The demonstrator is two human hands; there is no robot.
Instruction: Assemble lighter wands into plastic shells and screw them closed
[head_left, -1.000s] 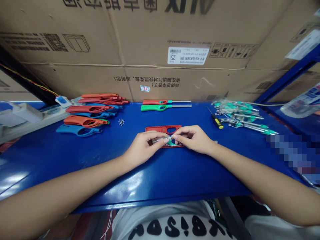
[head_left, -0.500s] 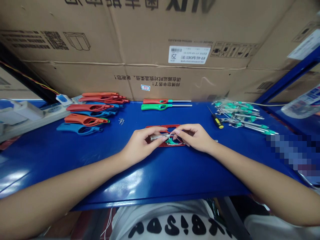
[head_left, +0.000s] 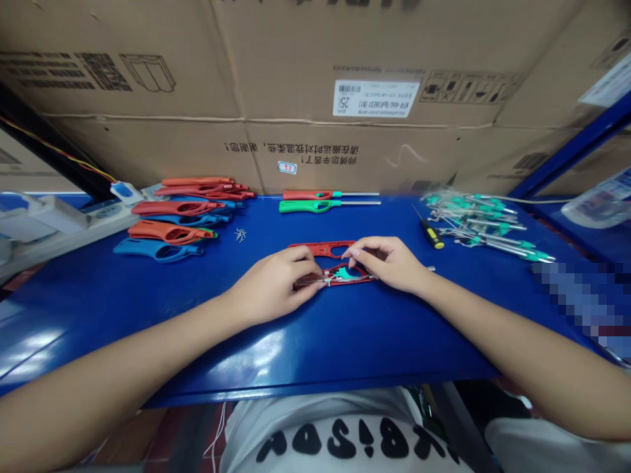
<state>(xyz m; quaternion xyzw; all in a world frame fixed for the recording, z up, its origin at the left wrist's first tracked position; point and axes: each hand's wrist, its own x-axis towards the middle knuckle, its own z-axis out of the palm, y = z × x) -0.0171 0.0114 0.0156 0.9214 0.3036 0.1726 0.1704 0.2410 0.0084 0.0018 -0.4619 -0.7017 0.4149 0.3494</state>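
Note:
My left hand (head_left: 283, 282) is closed on a small clear fuel tank (head_left: 306, 281), mostly hidden by the fingers, at the left end of a red lighter shell half (head_left: 367, 278). Inside this half lie a green trigger piece (head_left: 345, 273) and thin white tubing or wire beside the fingertips. My right hand (head_left: 387, 263) hovers above the shell's right part, fingers loosely curled, slightly apart, with nothing visible between them. Its fingertips are near the other red shell half (head_left: 320, 249), which lies just behind. A metal tube end (head_left: 430, 268) shows beyond the right hand.
Red, orange and blue lighter shells (head_left: 167, 230) are piled at left, near small screws (head_left: 240, 234). Two assembled lighters (head_left: 315, 205) lie at the back. A yellow-black screwdriver (head_left: 432, 236) and metal tubes with green parts (head_left: 493, 223) lie right. A cardboard box (head_left: 296, 131) stands behind.
The fuel tank has come down into the front shell half with my left hand. My right fingers have come away from the white tubing and sit farther back. The view has shifted slightly.

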